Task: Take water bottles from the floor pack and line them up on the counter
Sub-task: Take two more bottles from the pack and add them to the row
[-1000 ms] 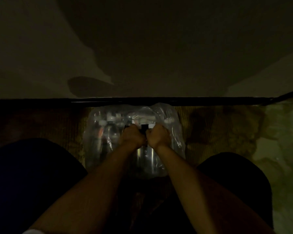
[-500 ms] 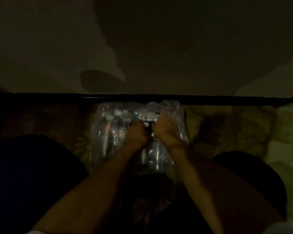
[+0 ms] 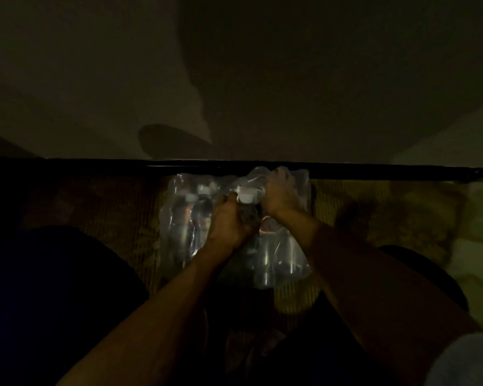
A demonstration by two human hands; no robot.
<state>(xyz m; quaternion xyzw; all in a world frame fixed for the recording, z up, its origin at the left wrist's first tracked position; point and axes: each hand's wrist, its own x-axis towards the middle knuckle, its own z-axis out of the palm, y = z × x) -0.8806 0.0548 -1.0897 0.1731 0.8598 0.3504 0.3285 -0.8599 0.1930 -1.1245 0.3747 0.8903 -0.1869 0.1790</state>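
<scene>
**A:** Forearms first, nearest the camera: both reach forward and down from the bottom of the view and meet over the floor pack (image 3: 234,232), which sits on the floor between the knees. So which hand is actually on a bottle?

**B:** Looks like the left hand (image 3: 227,221). It's the nearer one, fingers curled round the neck of a water bottle (image 3: 247,203) just under its white cap (image 3: 246,196). The right hand (image 3: 279,195) is a bit farther out, to the right of that cap, bunched into the clear plastic wrap (image 3: 290,176), gripping it I think, though it's dim and I can't swear to the fingers.

**A:** And how's the bottle lying?

**B:** Cap points away from the person, toward the dark counter edge (image 3: 374,169), body running back toward them under the left hand. More white caps show to the left, in the pack.

**A:** Then it comes out cap-first?

**B:** My guess, yeah: pull along that axis, up and forward through the opening while the right hand holds the wrap clear. The counter top (image 3: 318,79) is the far thing, straight past the pack, no bottles visible on it.
</scene>
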